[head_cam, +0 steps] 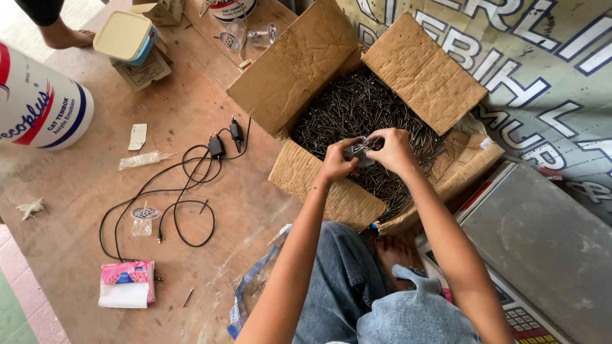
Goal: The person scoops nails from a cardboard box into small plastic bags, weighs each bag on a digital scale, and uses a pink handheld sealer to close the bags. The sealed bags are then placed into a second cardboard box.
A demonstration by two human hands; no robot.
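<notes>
Rough brown plywood floor (191,114) fills the left and centre of the frame, dusty and scuffed, with the widest bare stretch at lower centre-left. At the right lies a grey printed tarpaulin sheet (548,70), and on it at lower right a flat grey metal weighing scale (542,242) with a smooth square pan. The corrugated brown cardboard box (299,64) sits at upper centre, its four ragged flaps splayed outward; the near flap touches the person's denim-clad knee. Inside is a bristly heap of thin dark steel nails (357,102), filling the box almost to its edges. At the far left edge stands a round white plastic paint bucket (38,102). A thin black cable with small adapters (185,185) loops loosely over the floor left of the box, well apart from the hands. A pink and white soft tissue pack (126,283) lies at lower left.

Over the nail heap, just right of centre, the left hand (336,160) and right hand (394,150) meet. Both pinch a small clear plastic bag of nails (360,150) between fingertips, each grip clenched on the bag's top, which hangs just above the heap.
</notes>
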